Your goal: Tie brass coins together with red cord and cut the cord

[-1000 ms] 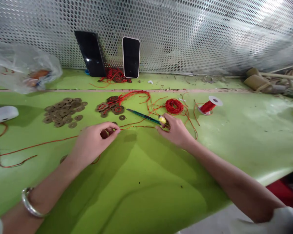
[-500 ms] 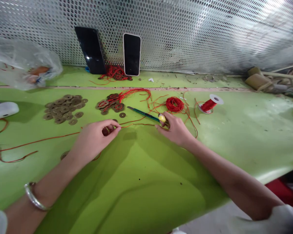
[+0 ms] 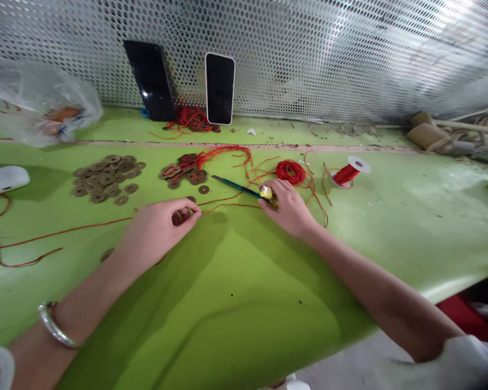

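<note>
My left hand (image 3: pixel 162 230) pinches a thin red cord (image 3: pixel 231 205) between thumb and forefinger, and the cord runs right toward my other hand. Coins show under my left fingers. My right hand (image 3: pixel 287 208) has its fingers closed round a small yellow object (image 3: pixel 265 192), which looks like a lighter. A green craft knife (image 3: pixel 238 187) lies with its blade to the left, its other end reaching my right fingertips. Just behind that hand lies a coil of red cord (image 3: pixel 290 172). Coins tied with red cord (image 3: pixel 183 170) lie behind my left hand.
A pile of loose coins (image 3: pixel 108 179) lies at the left. Two phones, one black (image 3: pixel 150 81) and one white-edged (image 3: pixel 220 89), lean on the perforated metal panel (image 3: pixel 288 65). A red spool (image 3: pixel 347 173) stands right, a plastic bag (image 3: pixel 36 103) back left.
My right fingers have closed in round the yellow object, which has turned and shifted slightly left. My left hand has hardly moved. The whole view has shifted a little.
</note>
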The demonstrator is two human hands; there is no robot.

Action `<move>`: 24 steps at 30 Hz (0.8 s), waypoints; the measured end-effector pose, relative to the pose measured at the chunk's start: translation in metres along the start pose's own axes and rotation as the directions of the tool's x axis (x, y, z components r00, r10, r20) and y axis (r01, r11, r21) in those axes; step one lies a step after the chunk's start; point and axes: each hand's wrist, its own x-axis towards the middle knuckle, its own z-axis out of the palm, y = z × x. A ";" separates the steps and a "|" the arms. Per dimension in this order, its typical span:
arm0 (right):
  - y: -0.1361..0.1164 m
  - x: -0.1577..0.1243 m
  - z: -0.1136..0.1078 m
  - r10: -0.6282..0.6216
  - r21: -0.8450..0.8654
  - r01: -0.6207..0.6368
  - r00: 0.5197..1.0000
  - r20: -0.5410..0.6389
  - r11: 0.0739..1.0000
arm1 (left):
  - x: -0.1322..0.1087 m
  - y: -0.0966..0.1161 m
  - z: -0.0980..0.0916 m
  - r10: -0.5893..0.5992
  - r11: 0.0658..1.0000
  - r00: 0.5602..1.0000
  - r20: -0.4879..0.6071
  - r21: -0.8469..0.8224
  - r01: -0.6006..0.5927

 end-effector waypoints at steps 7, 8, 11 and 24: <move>0.000 0.007 0.007 0.078 -0.068 -0.073 0.994 0.079 0.995 | 0.000 0.000 0.000 -0.011 1.000 1.000 0.010 0.018 0.011; -0.001 0.007 0.007 0.083 -0.068 -0.078 0.994 0.077 0.995 | 0.000 0.000 0.000 -0.006 1.000 1.000 0.010 0.016 0.006; -0.002 0.008 0.008 0.078 -0.055 -0.075 0.995 0.065 0.996 | 0.000 0.000 0.000 -0.002 0.999 1.000 0.005 0.034 0.002; -0.012 -0.009 -0.028 0.041 0.037 -0.042 0.999 0.025 0.998 | 0.001 -0.006 0.006 0.030 0.999 0.999 -0.027 0.030 -0.030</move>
